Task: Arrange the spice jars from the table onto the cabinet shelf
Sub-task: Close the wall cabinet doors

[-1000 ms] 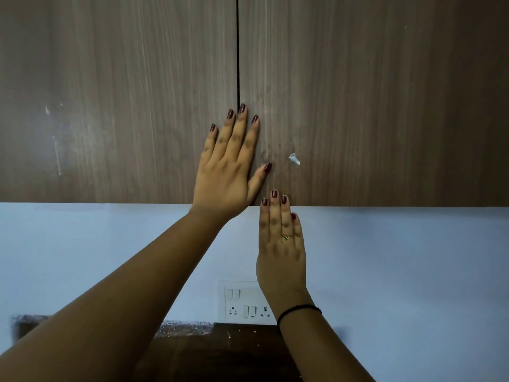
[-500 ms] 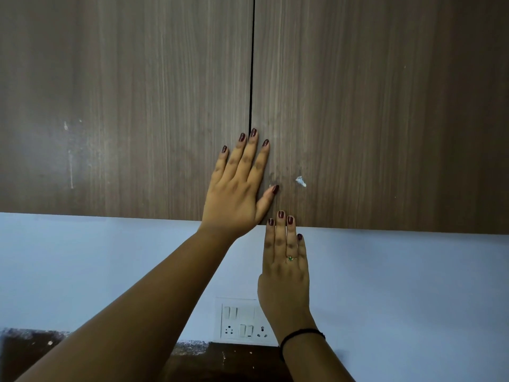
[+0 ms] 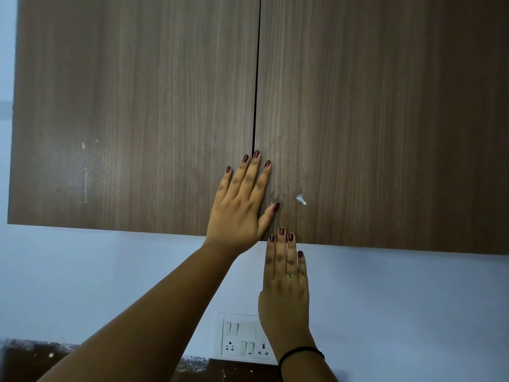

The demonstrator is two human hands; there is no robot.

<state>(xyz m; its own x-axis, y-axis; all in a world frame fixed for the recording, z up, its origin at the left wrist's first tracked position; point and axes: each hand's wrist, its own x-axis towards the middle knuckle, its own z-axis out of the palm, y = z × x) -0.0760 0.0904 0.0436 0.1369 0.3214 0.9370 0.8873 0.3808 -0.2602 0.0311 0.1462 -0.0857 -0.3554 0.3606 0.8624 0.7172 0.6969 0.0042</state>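
A brown wood-grain wall cabinet fills the upper view, its left door (image 3: 137,119) and right door (image 3: 385,119) closed with a thin dark gap between them. My left hand (image 3: 239,210) lies flat with spread fingers across the bottom of that gap, holding nothing. My right hand (image 3: 285,282), wearing a ring and a black wristband, reaches up with straight fingers whose tips touch the right door's bottom edge. No spice jars or shelf are visible; the doors hide the cabinet's inside.
A pale blue wall (image 3: 399,312) runs below the cabinet. A white switch and socket plate (image 3: 239,340) sits on it behind my right wrist. A dark brown backsplash strip (image 3: 22,359) shows along the bottom left. A small white chip (image 3: 300,199) marks the right door.
The view has tilted upward, so the cabinet and both hands sit lower in frame. Both hands keep their places on the doors, which stay closed.
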